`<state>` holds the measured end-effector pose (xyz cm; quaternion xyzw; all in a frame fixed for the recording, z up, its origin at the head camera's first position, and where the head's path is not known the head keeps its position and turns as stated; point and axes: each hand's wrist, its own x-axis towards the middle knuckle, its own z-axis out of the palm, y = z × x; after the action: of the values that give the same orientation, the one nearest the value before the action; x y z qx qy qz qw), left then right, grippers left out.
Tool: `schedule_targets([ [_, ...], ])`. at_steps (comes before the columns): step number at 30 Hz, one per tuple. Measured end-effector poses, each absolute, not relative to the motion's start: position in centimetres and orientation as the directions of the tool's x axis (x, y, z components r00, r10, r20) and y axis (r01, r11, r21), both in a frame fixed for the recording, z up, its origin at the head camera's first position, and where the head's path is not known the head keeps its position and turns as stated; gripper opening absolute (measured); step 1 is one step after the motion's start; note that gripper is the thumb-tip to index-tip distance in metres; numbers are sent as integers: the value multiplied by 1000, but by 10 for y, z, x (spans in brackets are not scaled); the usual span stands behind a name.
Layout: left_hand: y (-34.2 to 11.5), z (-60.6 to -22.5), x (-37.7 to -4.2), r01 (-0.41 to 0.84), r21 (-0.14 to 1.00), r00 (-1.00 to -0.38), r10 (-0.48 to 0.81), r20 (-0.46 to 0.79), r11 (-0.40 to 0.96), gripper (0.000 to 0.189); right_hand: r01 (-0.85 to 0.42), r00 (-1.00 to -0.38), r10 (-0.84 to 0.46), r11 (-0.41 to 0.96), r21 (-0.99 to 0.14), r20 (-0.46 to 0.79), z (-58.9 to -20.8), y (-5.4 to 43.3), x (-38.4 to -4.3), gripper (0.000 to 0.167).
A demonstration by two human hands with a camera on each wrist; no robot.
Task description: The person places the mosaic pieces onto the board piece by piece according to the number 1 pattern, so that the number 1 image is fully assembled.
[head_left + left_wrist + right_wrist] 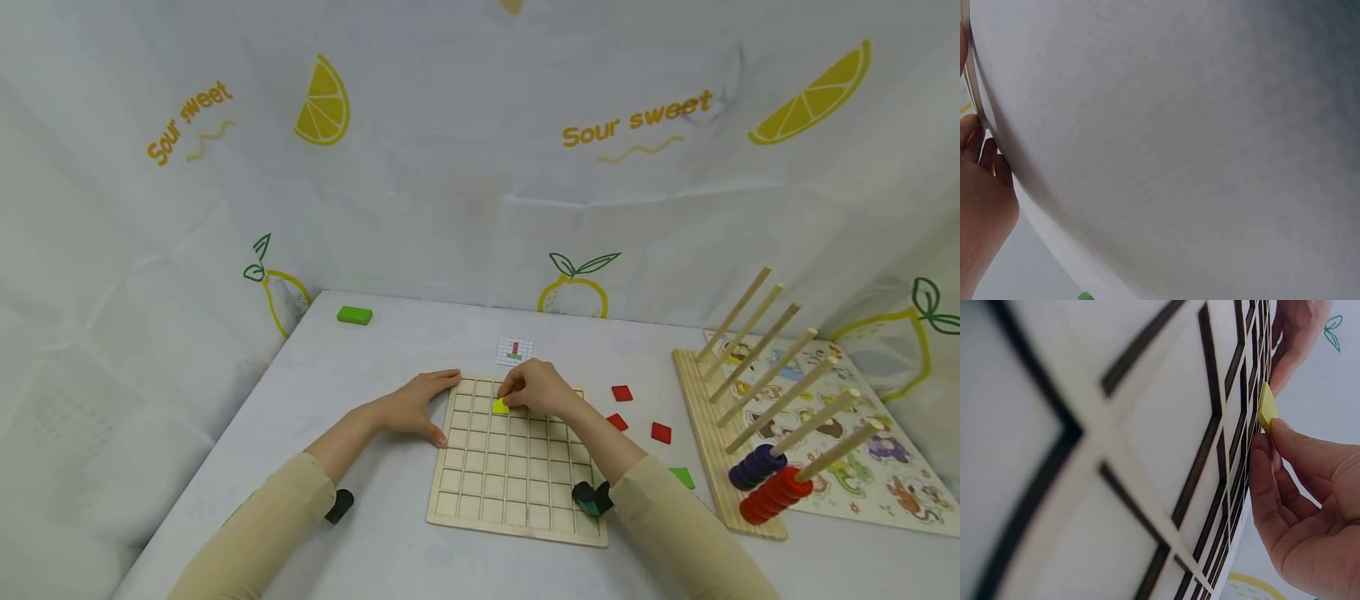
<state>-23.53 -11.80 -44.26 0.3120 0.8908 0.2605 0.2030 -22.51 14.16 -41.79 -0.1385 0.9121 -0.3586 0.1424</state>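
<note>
One grid board [492,487]: lying flat.
Left hand [411,407]: thumb and fingers spread at the board's left edge, apparently steadying it.
Right hand [540,388]: pinching the yellow tile [500,407]; placing it seems the step in hand.
Pattern card [515,351]: just beyond the board.
Yellow tile: at the far rows, seating hard to tell; next likely calls for levelling it into one cell.

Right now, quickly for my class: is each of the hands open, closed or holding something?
Left hand: open, at the left edge of the wooden board.
Right hand: holding a yellow tile between thumb and fingers.
</note>
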Motion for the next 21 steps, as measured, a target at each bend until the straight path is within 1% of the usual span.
schedule_targets([
  [21, -119, -439, -232, 461, 605, -716, 675, -180, 650, 109, -189, -914, -382, 697, -691, -136, -422, 146, -227, 5],
])
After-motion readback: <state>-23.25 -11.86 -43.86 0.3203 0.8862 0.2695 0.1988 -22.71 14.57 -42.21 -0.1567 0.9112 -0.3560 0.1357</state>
